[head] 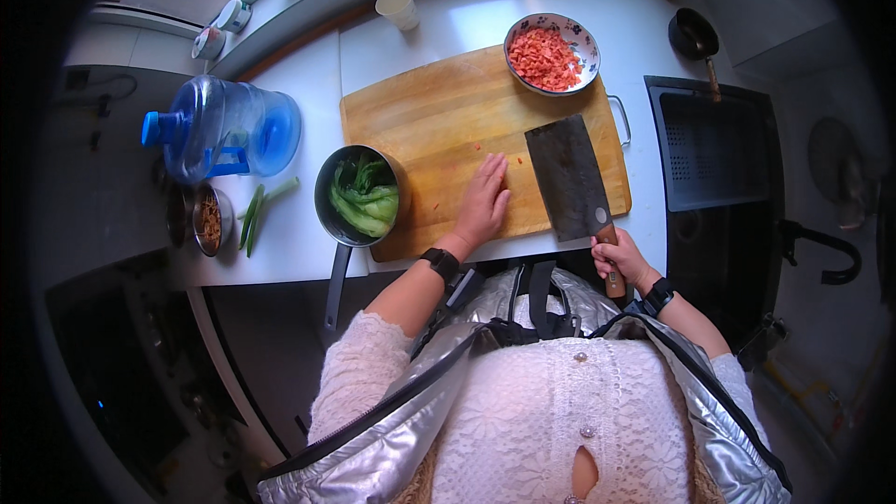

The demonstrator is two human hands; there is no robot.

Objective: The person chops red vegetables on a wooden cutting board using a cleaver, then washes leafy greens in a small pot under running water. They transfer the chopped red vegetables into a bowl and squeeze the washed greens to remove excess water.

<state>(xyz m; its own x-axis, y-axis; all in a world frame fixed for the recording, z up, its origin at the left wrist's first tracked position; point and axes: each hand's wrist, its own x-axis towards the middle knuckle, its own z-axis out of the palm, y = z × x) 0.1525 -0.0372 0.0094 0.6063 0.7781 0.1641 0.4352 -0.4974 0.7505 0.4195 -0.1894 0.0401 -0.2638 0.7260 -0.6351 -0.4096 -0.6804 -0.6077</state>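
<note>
My right hand (620, 260) grips the wooden handle of a Chinese cleaver (565, 175). Its broad dark blade lies over the right part of a wooden cutting board (420, 112). My left hand (481, 199) rests empty on the board near its front edge, fingers stretched out and thumb apart. A few tiny red scraps lie around it. At the board's far right corner stands a floral bowl (588, 56) of finely diced red-orange food (542, 59). A saucepan (402, 189) with leafy greens (367, 203) sits at the left, overlapping the board.
A large blue water jug (231, 129) lies on its side at the left. Near it are green onion pieces (253, 217) and a metal bowl of brownish shreds (210, 220). A pale cup (397, 8) stands behind the board. A sink (714, 147) and small pan (693, 35) are at the right.
</note>
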